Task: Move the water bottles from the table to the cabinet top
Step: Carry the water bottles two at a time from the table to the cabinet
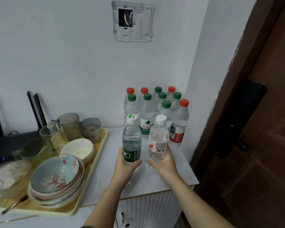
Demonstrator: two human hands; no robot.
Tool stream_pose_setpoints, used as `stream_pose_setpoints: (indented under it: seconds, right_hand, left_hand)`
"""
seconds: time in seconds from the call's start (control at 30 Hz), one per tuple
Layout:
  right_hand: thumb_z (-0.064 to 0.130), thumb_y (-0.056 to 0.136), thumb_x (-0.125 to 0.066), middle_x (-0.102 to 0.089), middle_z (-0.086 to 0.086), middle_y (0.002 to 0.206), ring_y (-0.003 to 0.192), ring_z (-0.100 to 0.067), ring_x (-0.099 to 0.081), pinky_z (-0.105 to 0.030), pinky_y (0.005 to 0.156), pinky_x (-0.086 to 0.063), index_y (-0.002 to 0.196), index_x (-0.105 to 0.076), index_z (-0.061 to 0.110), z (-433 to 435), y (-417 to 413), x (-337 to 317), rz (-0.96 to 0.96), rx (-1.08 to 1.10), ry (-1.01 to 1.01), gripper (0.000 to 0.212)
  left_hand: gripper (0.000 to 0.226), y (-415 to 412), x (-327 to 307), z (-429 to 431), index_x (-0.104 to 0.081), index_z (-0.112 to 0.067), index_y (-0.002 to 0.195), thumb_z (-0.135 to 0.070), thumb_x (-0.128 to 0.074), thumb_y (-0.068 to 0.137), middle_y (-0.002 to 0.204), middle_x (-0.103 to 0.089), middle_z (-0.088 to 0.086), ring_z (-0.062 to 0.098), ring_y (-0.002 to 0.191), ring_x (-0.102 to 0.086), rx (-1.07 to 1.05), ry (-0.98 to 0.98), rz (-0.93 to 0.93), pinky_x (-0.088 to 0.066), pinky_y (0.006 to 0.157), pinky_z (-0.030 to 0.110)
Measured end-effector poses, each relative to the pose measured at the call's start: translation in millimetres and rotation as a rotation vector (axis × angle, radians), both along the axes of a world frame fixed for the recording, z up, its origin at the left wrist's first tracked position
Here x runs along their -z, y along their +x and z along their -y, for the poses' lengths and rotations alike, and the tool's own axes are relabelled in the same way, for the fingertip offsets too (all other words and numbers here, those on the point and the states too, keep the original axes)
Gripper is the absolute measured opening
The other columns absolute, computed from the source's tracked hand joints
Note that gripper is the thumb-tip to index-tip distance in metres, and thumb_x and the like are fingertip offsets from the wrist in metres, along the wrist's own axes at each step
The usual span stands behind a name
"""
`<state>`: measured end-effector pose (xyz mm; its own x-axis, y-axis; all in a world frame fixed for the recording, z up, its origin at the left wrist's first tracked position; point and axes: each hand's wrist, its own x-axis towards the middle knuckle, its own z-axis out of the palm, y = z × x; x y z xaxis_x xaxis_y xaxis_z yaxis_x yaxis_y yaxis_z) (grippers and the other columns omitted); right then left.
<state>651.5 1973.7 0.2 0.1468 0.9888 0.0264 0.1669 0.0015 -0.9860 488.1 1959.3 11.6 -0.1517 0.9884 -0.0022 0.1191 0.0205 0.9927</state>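
Bottles in both hands above the white cabinet top (179,175), seen from the head camera. Left hand (125,165) clenched round a clear plastic bottle with white cap and dark green label (132,142); right hand (163,163) wrapped round a clear bottle with white cap and pale red-printed label (158,142). Best lowered upright into the free space just in front of the standing cluster of red- and green-capped bottles (156,109), bases flat before letting go, clear of the yellow tray of bowls and glasses (95,155). Legible: "农夫山" on one green-labelled bottle; barcode on the right-hand bottle; other print too small.
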Motion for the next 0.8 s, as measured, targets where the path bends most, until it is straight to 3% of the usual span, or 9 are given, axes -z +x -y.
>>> stream_pose_setpoints:
  seconds: [0.13, 0.23, 0.33, 0.43, 0.53, 0.67, 0.8]
  right_hand:
    - [-0.006, 0.068, -0.084, -0.064, 0.006, 0.12, 0.111, -0.004, -0.063, -0.016, 0.089, -0.049, 0.123, -0.046, 0.029, -12.3, -6.6, 0.0, 0.035, -0.027, 0.027, 0.075]
    - [0.006, 0.067, -0.088, -0.059, 0.011, 0.121, 0.112, -0.007, -0.061, -0.015, 0.088, -0.047, 0.132, -0.033, 0.024, -19.1, -9.7, -3.2, 0.076, -0.031, -0.009, 0.087]
    - [0.015, 0.066, -0.09, -0.057, -0.001, 0.121, 0.115, -0.02, -0.058, -0.024, 0.089, -0.045, 0.13, -0.038, 0.011, -20.8, -11.3, -5.3, 0.224, 0.059, -0.007, 0.083]
    - [0.024, 0.065, -0.091, -0.05, -0.007, 0.122, 0.116, -0.023, -0.051, -0.025, 0.086, -0.041, 0.122, -0.049, 0.007, -20.4, -13.1, -6.1, 0.401, 0.14, 0.033, 0.073]
    - [0.031, 0.066, -0.09, -0.048, -0.01, 0.128, 0.119, -0.026, -0.051, -0.032, 0.089, -0.045, 0.123, -0.05, 0.005, -28.2, -15.9, -8.1, 0.49, 0.191, 0.036, 0.075]
    - [0.024, 0.068, -0.089, -0.049, -0.01, 0.131, 0.12, -0.027, -0.053, -0.032, 0.093, -0.045, 0.127, -0.049, 0.007, -37.6, -13.8, -12.4, 0.504, 0.21, 0.054, 0.074]
    - [0.021, 0.07, -0.088, -0.054, -0.009, 0.122, 0.107, -0.028, -0.058, -0.035, 0.085, -0.048, 0.124, -0.049, 0.009, -42.0, -11.3, -11.0, 0.523, 0.183, 0.041, 0.068]
  left_hand:
    - [0.061, -1.5, 5.7, -14.9, -0.048, -0.019, 0.12, -0.002, -0.081, 0.072, 0.109, -0.064, 0.0, 0.012, 0.099, -0.064, -0.004, 0.009, -0.008, -0.052, 0.075, 0.021]
    - [0.065, 0.2, 6.8, -24.3, -0.042, -0.017, 0.123, -0.002, -0.081, 0.073, 0.113, -0.06, -0.002, 0.008, 0.101, -0.062, 0.006, 0.039, -0.037, -0.053, 0.074, 0.018]
    - [0.069, -1.6, 5.5, -27.9, -0.038, -0.018, 0.124, -0.008, -0.083, 0.072, 0.113, -0.051, -0.01, 0.0, 0.103, -0.055, 0.011, 0.061, -0.119, -0.048, 0.076, 0.008]
    - [0.066, -7.0, 6.3, -36.0, -0.051, -0.018, 0.12, -0.022, -0.088, 0.065, 0.11, -0.052, -0.005, 0.007, 0.105, -0.049, -0.047, 0.084, -0.394, -0.042, 0.081, 0.018]
    - [0.063, -2.6, 0.4, -45.4, -0.054, -0.019, 0.115, -0.03, -0.088, 0.063, 0.107, -0.056, -0.002, 0.015, 0.098, -0.055, -0.113, 0.039, -0.468, -0.046, 0.076, 0.028]
    - [0.066, 2.3, -4.5, -58.0, -0.049, -0.014, 0.122, -0.02, -0.087, 0.067, 0.116, -0.054, 0.003, 0.02, 0.105, -0.056, -0.069, -0.001, -0.487, -0.043, 0.079, 0.026]
    - [0.065, 1.7, -1.4, -67.3, -0.048, -0.012, 0.121, -0.013, -0.086, 0.068, 0.119, -0.054, 0.006, 0.022, 0.107, -0.057, -0.052, -0.027, -0.499, -0.042, 0.08, 0.025]
